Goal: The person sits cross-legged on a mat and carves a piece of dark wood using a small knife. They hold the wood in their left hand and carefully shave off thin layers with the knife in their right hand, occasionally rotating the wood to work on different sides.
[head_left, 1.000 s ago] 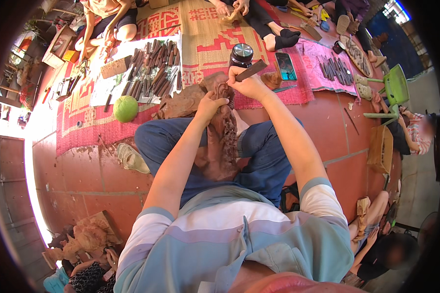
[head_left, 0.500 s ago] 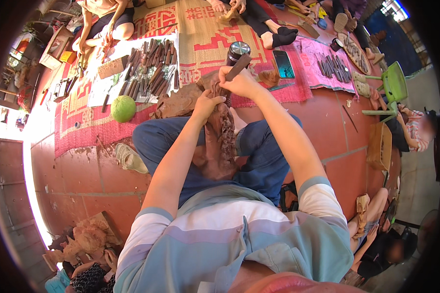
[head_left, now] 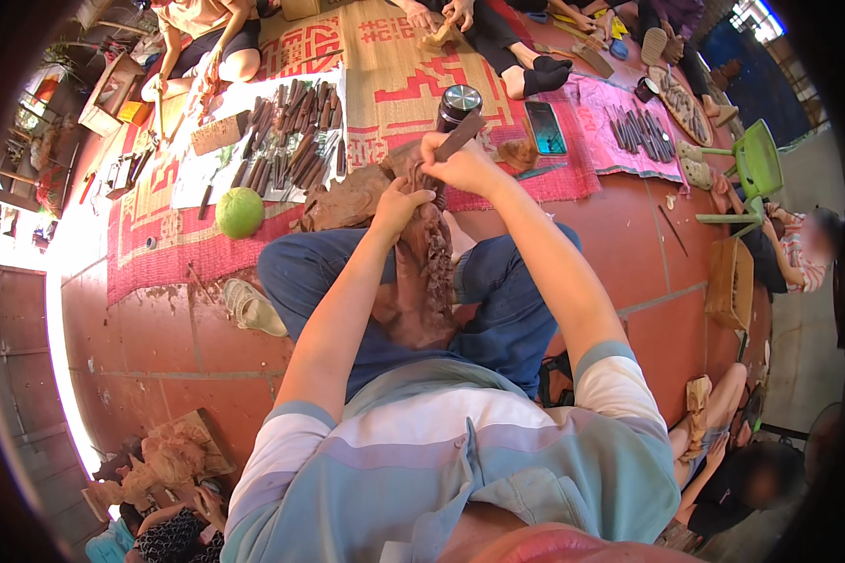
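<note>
Between my bent knees stands a reddish-brown wood carving (head_left: 411, 291), its right side cut into rough, knobbly relief. My right hand (head_left: 462, 171) is closed round a carving chisel, whose flat brown wooden handle (head_left: 464, 134) sticks out above the fist, tilted up to the right. The chisel's lower end is hidden among my fingers and the carving. Just left of it, my left hand (head_left: 399, 206) is curled against the carving's far end, thumb pointing right. What lies under its fingers is partly hidden. Beyond it rests a larger brown carved piece (head_left: 343, 202).
Many dark-handled chisels (head_left: 296, 127) lie on a white sheet at far left, near a green round fruit (head_left: 240, 212). A lidded flask (head_left: 460, 101) and a phone (head_left: 545, 128) stand ahead right. More tools (head_left: 643, 131) lie on pink cloth by a green chair (head_left: 756, 159). Other people sit around.
Both my hands stay at the carving's far end with almost no shift. The chisel handle leans slightly further right. At far left, another person's hands have moved a little.
</note>
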